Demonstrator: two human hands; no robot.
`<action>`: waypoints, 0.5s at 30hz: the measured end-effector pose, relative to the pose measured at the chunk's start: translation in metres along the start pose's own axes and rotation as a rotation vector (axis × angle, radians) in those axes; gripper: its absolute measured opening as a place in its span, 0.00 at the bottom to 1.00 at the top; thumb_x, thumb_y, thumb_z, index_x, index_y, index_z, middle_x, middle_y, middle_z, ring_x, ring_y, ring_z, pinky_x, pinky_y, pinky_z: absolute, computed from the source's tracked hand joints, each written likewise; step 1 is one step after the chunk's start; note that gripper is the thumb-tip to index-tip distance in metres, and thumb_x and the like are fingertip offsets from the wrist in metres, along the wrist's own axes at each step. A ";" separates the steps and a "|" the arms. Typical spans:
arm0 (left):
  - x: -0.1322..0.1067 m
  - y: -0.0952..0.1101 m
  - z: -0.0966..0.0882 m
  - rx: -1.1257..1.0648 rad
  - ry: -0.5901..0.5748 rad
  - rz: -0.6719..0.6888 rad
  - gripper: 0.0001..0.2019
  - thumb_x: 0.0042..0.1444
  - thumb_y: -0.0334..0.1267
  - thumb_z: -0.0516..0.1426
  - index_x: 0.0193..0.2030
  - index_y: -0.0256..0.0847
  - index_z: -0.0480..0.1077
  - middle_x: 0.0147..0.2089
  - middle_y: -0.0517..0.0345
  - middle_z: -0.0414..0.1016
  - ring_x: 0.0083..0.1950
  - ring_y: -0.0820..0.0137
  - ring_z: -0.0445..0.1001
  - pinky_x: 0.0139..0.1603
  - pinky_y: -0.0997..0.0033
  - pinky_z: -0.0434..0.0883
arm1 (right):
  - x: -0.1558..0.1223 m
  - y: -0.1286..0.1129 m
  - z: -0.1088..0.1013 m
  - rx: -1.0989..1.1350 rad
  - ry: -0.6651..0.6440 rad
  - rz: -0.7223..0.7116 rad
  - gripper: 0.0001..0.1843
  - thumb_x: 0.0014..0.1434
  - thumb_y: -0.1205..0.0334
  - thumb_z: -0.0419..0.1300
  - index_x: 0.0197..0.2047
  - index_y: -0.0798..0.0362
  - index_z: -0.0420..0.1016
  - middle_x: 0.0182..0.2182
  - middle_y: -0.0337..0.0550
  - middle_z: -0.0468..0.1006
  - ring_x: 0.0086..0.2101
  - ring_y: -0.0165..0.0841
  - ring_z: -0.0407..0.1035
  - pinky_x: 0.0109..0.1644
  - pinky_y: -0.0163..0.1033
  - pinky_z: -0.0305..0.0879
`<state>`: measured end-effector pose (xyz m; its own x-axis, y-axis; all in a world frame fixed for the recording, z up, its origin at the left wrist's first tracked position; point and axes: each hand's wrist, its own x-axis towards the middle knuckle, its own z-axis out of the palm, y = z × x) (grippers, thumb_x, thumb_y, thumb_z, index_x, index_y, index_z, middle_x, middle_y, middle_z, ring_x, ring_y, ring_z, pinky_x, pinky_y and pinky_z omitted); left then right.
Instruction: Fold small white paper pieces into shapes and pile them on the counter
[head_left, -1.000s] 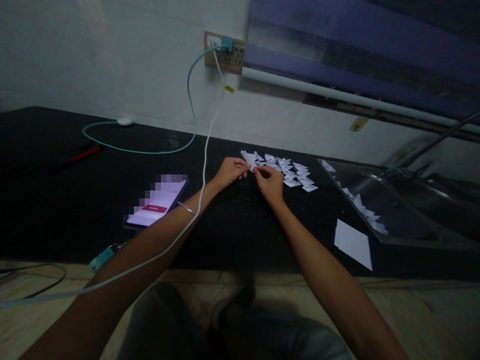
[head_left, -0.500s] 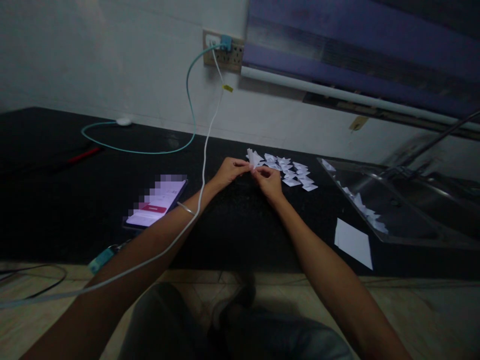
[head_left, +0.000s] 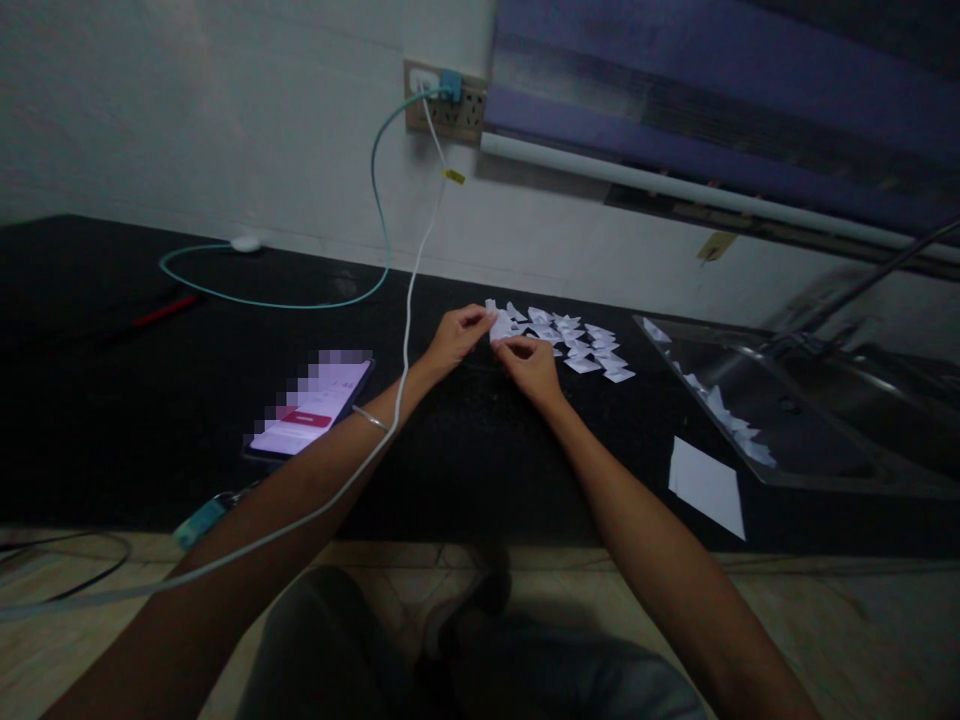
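Note:
A small folded piece of white paper (head_left: 501, 325) is pinched between my two hands above the black counter. My left hand (head_left: 459, 338) grips it at its upper left, thumb and fingers together. Its lower edge is held by my right hand (head_left: 531, 368), also in a pinch. Just behind and to the right lie several folded white paper boats (head_left: 577, 345), grouped closely on the counter. The exact folds of the held paper are too small to make out.
A stack of white paper sheets (head_left: 706, 487) lies at the right, near the metal sink (head_left: 810, 430) with folded papers along its rim. A lit phone (head_left: 311, 405) rests left. A white cable (head_left: 409, 330) hangs across my left forearm from the wall socket (head_left: 469, 105).
The held paper has turned and now shows a flatter, wider face. My hands have shifted slightly left, with my left fingers higher and my right fingers lower on it.

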<state>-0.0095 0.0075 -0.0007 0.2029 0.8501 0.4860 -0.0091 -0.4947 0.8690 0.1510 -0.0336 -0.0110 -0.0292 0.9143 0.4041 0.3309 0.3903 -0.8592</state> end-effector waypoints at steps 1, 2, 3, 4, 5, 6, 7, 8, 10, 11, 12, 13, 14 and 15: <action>0.001 0.000 -0.001 0.011 0.019 0.005 0.18 0.63 0.52 0.61 0.31 0.40 0.70 0.25 0.60 0.65 0.27 0.75 0.61 0.25 0.72 0.57 | 0.000 0.000 -0.001 0.002 -0.015 0.004 0.18 0.58 0.46 0.64 0.30 0.53 0.82 0.24 0.42 0.79 0.25 0.33 0.69 0.30 0.38 0.63; 0.002 -0.001 -0.001 0.012 0.038 0.001 0.18 0.65 0.51 0.60 0.30 0.40 0.68 0.25 0.60 0.64 0.27 0.75 0.62 0.26 0.73 0.58 | 0.000 0.000 -0.001 0.008 -0.021 0.016 0.21 0.60 0.44 0.62 0.30 0.53 0.82 0.23 0.41 0.78 0.24 0.32 0.68 0.29 0.38 0.63; 0.002 -0.002 0.000 0.000 0.055 -0.020 0.19 0.67 0.50 0.58 0.29 0.40 0.66 0.26 0.60 0.64 0.27 0.75 0.62 0.25 0.73 0.59 | 0.001 0.001 -0.002 0.024 -0.024 0.036 0.22 0.61 0.42 0.61 0.29 0.53 0.82 0.23 0.41 0.77 0.23 0.31 0.67 0.28 0.38 0.62; 0.002 -0.003 0.001 -0.022 0.057 -0.059 0.18 0.68 0.50 0.56 0.30 0.41 0.65 0.26 0.61 0.64 0.26 0.75 0.62 0.24 0.74 0.59 | 0.002 0.002 -0.003 0.053 -0.018 0.061 0.24 0.61 0.41 0.60 0.29 0.53 0.81 0.23 0.41 0.77 0.22 0.30 0.66 0.27 0.37 0.61; 0.002 -0.004 0.002 -0.053 0.039 -0.108 0.18 0.70 0.50 0.54 0.31 0.41 0.65 0.26 0.61 0.65 0.25 0.76 0.62 0.23 0.75 0.59 | 0.003 0.003 -0.005 0.095 -0.003 0.086 0.24 0.61 0.40 0.60 0.29 0.53 0.81 0.23 0.41 0.77 0.21 0.29 0.65 0.26 0.36 0.61; 0.002 -0.005 0.003 -0.089 0.002 -0.156 0.17 0.71 0.50 0.53 0.33 0.41 0.65 0.27 0.60 0.66 0.25 0.76 0.63 0.22 0.75 0.60 | 0.004 0.005 -0.006 0.145 0.015 0.109 0.23 0.60 0.40 0.61 0.29 0.53 0.81 0.24 0.41 0.77 0.21 0.28 0.65 0.26 0.36 0.60; 0.001 -0.006 0.004 -0.122 -0.048 -0.196 0.17 0.71 0.50 0.52 0.35 0.41 0.65 0.27 0.60 0.67 0.24 0.76 0.64 0.21 0.76 0.60 | 0.005 0.006 -0.007 0.196 0.037 0.129 0.22 0.59 0.41 0.62 0.30 0.52 0.81 0.25 0.40 0.77 0.22 0.28 0.65 0.25 0.35 0.60; 0.000 -0.007 0.005 -0.149 -0.105 -0.223 0.17 0.71 0.51 0.51 0.36 0.41 0.65 0.28 0.60 0.68 0.24 0.77 0.65 0.21 0.77 0.60 | 0.007 0.007 -0.009 0.242 0.062 0.147 0.20 0.58 0.42 0.64 0.31 0.52 0.81 0.25 0.40 0.77 0.22 0.27 0.65 0.25 0.34 0.59; -0.001 -0.008 0.006 -0.177 -0.207 -0.243 0.19 0.71 0.53 0.51 0.36 0.40 0.66 0.27 0.60 0.69 0.23 0.77 0.66 0.20 0.78 0.61 | 0.010 0.010 -0.011 0.314 0.118 0.183 0.16 0.54 0.46 0.67 0.32 0.51 0.81 0.25 0.38 0.76 0.22 0.26 0.64 0.24 0.34 0.58; -0.002 -0.009 0.006 -0.182 -0.242 -0.251 0.20 0.71 0.54 0.51 0.36 0.40 0.66 0.26 0.60 0.69 0.23 0.78 0.66 0.20 0.78 0.60 | 0.011 0.011 -0.011 0.339 0.136 0.204 0.15 0.52 0.47 0.69 0.32 0.51 0.81 0.24 0.37 0.75 0.21 0.26 0.63 0.24 0.34 0.58; -0.002 -0.009 0.006 -0.183 -0.266 -0.260 0.21 0.70 0.56 0.50 0.35 0.40 0.66 0.26 0.60 0.69 0.22 0.78 0.66 0.19 0.79 0.60 | 0.011 0.013 -0.012 0.361 0.142 0.225 0.14 0.50 0.49 0.70 0.31 0.51 0.81 0.23 0.36 0.74 0.21 0.26 0.63 0.24 0.33 0.58; -0.002 -0.008 0.006 -0.181 -0.287 -0.270 0.22 0.71 0.56 0.50 0.36 0.39 0.66 0.25 0.60 0.69 0.22 0.78 0.66 0.19 0.79 0.59 | 0.012 0.014 -0.012 0.381 0.135 0.248 0.13 0.49 0.50 0.71 0.31 0.51 0.81 0.22 0.35 0.73 0.21 0.26 0.62 0.24 0.33 0.57; -0.001 -0.008 0.006 -0.176 -0.305 -0.279 0.22 0.71 0.57 0.49 0.36 0.39 0.66 0.25 0.59 0.70 0.21 0.78 0.67 0.19 0.79 0.59 | 0.012 0.015 -0.013 0.397 0.116 0.267 0.13 0.48 0.50 0.71 0.31 0.51 0.81 0.20 0.34 0.72 0.21 0.26 0.62 0.24 0.33 0.58; -0.002 -0.007 0.006 -0.166 -0.324 -0.286 0.23 0.71 0.57 0.49 0.36 0.39 0.66 0.25 0.59 0.70 0.21 0.77 0.67 0.19 0.79 0.59 | 0.012 0.015 -0.013 0.409 0.092 0.282 0.14 0.47 0.50 0.72 0.32 0.51 0.81 0.20 0.34 0.72 0.21 0.26 0.62 0.24 0.34 0.58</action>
<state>-0.0034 0.0084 -0.0080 0.5157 0.8346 0.1935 -0.0595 -0.1904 0.9799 0.1677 -0.0178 -0.0149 0.0972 0.9841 0.1485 -0.0835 0.1567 -0.9841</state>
